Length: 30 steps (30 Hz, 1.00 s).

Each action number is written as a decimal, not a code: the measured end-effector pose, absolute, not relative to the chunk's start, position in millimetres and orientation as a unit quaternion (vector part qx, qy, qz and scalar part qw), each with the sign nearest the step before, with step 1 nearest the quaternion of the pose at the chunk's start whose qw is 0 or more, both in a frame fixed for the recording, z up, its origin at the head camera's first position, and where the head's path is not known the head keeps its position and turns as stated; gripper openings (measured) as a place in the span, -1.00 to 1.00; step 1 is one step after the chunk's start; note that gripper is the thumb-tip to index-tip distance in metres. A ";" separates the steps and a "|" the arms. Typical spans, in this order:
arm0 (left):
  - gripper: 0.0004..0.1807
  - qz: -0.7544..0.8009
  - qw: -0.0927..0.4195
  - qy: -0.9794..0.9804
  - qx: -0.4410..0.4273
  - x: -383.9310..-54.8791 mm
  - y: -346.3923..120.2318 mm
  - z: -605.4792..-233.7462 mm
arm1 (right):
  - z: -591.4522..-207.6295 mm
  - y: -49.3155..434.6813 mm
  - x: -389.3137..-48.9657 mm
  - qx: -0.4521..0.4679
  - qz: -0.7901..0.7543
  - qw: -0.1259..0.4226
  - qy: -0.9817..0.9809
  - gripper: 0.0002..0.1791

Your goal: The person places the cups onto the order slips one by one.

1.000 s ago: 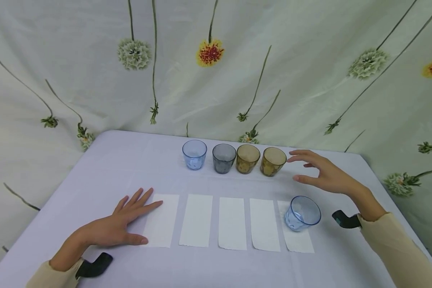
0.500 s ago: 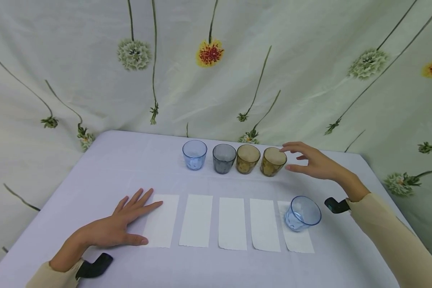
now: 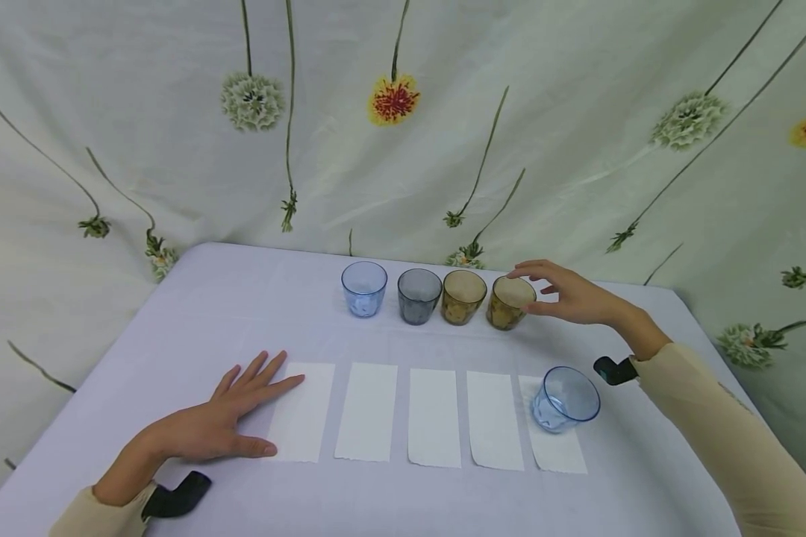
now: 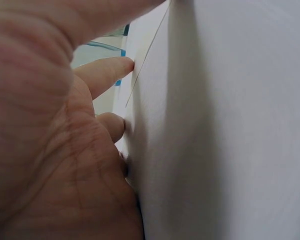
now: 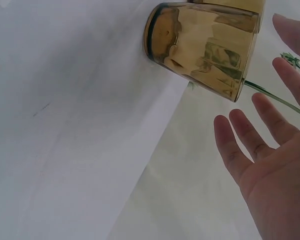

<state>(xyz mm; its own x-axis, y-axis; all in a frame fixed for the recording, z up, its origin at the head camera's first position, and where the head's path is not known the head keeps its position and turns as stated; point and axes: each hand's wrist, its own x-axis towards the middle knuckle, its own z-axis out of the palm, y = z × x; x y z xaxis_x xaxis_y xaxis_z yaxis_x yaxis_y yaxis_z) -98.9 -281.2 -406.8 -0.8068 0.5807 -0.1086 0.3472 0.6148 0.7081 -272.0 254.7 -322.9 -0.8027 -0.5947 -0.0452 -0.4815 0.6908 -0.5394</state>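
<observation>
My left hand [image 3: 225, 421] lies flat with spread fingers, thumb and fingertips at the edge of the leftmost white paper strip [image 3: 305, 418]. In the left wrist view its fingertips rest on the white surface. At the back, my right hand [image 3: 574, 296] hovers beside the rightmost amber glass [image 3: 507, 312], thumb and fingers parted around its rim. The right wrist view has the fingers [image 5: 242, 130] apart from this amber glass [image 5: 205, 47]. To its left stand another amber glass [image 3: 463, 302], a grey glass [image 3: 419, 302] and a blue glass [image 3: 363, 298], all upright.
A second blue glass [image 3: 556, 410] stands on the rightmost paper strip [image 3: 559, 453]. Several strips lie in a row across the white-covered table [image 3: 376, 500]. Behind the table hangs a flower-printed cloth [image 3: 564, 112]. Each wrist wears a black device [image 3: 177, 494].
My right hand has moved left and slightly back, from beside the rightmost amber glass to around its rim. My left hand and the glasses have stayed in place.
</observation>
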 end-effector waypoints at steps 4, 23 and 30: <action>-0.04 0.354 0.168 0.882 0.261 -99.5 -281.4 -406.9 | -322.5 250.7 -273.2 -0.289 -0.265 0.117 0.912 -0.35; -0.05 0.349 0.157 0.883 0.271 -98.9 -281.7 -407.8 | -325.9 243.2 -277.1 -0.290 -0.280 0.144 0.904 -0.33; -0.04 0.349 0.157 0.883 0.272 -99.2 -281.8 -408.0 | -322.6 239.8 -275.5 -0.299 -0.284 0.142 0.900 -0.34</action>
